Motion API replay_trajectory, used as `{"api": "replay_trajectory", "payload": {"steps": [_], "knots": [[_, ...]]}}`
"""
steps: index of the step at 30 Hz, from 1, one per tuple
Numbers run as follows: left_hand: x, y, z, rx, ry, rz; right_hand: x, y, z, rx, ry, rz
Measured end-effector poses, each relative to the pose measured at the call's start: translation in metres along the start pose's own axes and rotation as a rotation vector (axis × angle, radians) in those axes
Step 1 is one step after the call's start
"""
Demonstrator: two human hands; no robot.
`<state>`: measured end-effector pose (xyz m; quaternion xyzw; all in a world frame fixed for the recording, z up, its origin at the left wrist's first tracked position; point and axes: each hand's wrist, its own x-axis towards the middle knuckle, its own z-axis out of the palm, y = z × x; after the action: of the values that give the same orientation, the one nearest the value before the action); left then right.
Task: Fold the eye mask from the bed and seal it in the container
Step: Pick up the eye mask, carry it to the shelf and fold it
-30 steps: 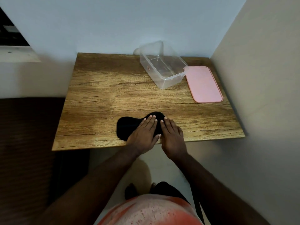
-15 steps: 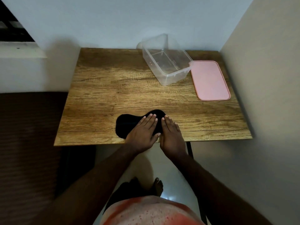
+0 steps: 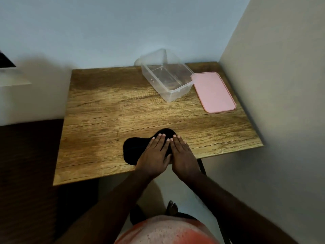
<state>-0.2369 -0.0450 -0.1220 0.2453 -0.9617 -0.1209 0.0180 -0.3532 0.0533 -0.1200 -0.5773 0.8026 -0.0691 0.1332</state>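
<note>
A: Both palms flat, fingers spread, gripping nothing: left hand (image 3: pixel 154 155) and right hand (image 3: pixel 182 157) press the black eye mask (image 3: pixel 131 148) at the table's (image 3: pixel 105 106) six o'clock edge.

B: Looks soft, light, floppy; I'd pinch its free nine o'clock end. The container (image 3: pixel 167 80) waits at one o'clock, pink lid (image 3: pixel 213 91) beside it.

Single head-worn wide-angle camera, looking forward and steeply down from standing height. Wooden table (image 3: pixel 109 110) fills mid frame, tucked into corner of two walls. Wearer's forearms enter from bottom edge, torso and bare foot (image 3: pixel 172 208) visible directly below lens. Far table edge sits near frame centre; no second view
</note>
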Motion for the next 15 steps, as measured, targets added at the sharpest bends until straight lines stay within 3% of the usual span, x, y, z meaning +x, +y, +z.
{"api": "replay_trajectory", "payload": {"steps": [7, 11, 15], "knots": [[0.003, 0.000, 0.003, 0.039, -0.021, 0.013, -0.006, -0.004, 0.008, 0.165, 0.113, 0.109], [0.003, 0.000, 0.003, 0.033, -0.041, 0.028, -0.007, -0.007, 0.006, 0.038, 0.116, 0.168], [0.001, 0.000, 0.000, 0.039, -0.053, 0.032, -0.008, -0.001, -0.002, -0.027, 0.014, 0.210]]}}
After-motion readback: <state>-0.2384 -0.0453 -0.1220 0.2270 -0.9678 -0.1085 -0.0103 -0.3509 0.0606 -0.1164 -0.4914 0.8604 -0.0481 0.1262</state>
